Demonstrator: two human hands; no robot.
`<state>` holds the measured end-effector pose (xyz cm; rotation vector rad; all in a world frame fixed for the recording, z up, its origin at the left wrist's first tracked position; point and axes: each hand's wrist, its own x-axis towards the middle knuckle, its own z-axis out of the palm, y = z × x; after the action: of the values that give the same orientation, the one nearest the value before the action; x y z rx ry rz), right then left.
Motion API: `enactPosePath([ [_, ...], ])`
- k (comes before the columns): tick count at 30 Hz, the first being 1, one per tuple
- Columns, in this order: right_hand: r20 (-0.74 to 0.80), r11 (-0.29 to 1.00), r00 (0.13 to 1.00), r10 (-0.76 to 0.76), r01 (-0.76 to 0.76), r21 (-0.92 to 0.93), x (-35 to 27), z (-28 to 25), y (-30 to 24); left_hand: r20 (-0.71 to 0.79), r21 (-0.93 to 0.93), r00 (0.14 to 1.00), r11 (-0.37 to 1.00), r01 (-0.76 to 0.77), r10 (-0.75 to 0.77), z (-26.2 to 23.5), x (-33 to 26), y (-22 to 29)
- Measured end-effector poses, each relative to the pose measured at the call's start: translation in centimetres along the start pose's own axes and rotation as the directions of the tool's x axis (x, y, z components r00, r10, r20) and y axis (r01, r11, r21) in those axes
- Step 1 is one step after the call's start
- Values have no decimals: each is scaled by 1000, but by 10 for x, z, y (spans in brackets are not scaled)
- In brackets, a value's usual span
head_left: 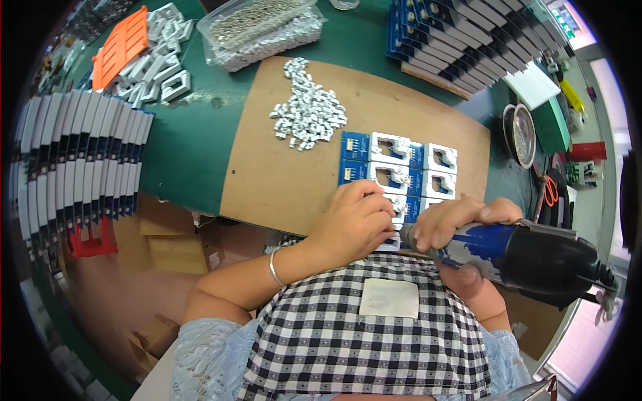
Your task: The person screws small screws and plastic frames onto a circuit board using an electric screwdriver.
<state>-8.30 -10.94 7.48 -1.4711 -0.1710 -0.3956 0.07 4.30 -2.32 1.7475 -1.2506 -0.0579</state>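
On a brown board lies a blue circuit board panel carrying white plastic frames in two columns. My left hand, fingers curled together, presses on a nearer frame at the panel's left column; its fingertips are partly hidden. My right hand wraps round a blue and black electric screwdriver, held almost level. Its tip points left at the nearest frame, close to my left fingers. Whether a screw sits under the tip cannot be seen. A heap of small white pieces lies beyond my left hand.
Stacked board assemblies stand at the left, more stacks at the far right. A clear tub of screws sits at the back. Loose white frames lie by an orange tray. Metal bowls stand at the right.
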Motion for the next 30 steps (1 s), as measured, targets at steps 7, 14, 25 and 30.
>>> enactPosePath([
  [7,-141,965,990,-6,43,257,0,-19,13,-83,75,995,996,-45,51,-31,4,-2],
  [14,-271,939,947,-172,241,246,-6,-35,13,-278,394,917,837,380,-286,-111,0,-66],
  [25,-369,970,928,-44,127,205,-18,-29,9,-260,380,920,845,376,-292,-112,-3,-78],
  [30,-348,953,935,-73,168,251,-27,-48,9,-180,320,936,882,346,-302,-75,-3,-24],
])
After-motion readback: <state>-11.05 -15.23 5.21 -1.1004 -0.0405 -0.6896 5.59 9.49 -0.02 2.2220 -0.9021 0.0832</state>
